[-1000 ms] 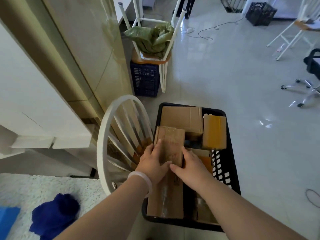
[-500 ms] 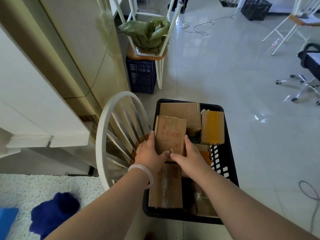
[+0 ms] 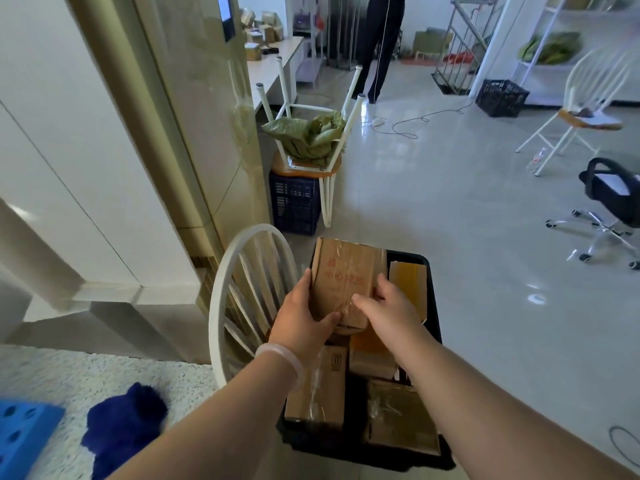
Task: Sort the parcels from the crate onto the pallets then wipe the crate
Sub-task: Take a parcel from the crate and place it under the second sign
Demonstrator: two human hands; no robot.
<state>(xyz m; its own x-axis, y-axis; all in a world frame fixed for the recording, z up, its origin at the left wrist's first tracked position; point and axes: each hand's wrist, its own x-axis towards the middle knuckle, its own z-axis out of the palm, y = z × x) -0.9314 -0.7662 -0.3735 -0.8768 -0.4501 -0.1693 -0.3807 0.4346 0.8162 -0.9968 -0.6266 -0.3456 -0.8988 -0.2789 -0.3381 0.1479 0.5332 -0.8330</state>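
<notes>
Brown cardboard parcel (image 3: 344,278) with red printing, tilted up over the black crate (image 3: 434,327), held between both hands. Left hand (image 3: 300,318) clamps its left edge, thumb across the lower front face, fingers wrapped behind. Right hand (image 3: 389,308) presses the right lower edge, fingers curled onto the front, thumb side hidden. Both hands closed on the parcel, not wide open. White bangle (image 3: 282,358) on left wrist. Crate on the tiled floor holds more parcels: a yellow-taped box (image 3: 408,284) just right of the held one, a taped carton (image 3: 317,393) under the left forearm, a plastic-wrapped one (image 3: 401,417) at the near right. White spindle-back chair (image 3: 239,289) just left of the crate, touching or nearly. Dark blue cloth (image 3: 126,426) on the speckled surface at lower left, beside a blue perforated block (image 3: 22,434).
</notes>
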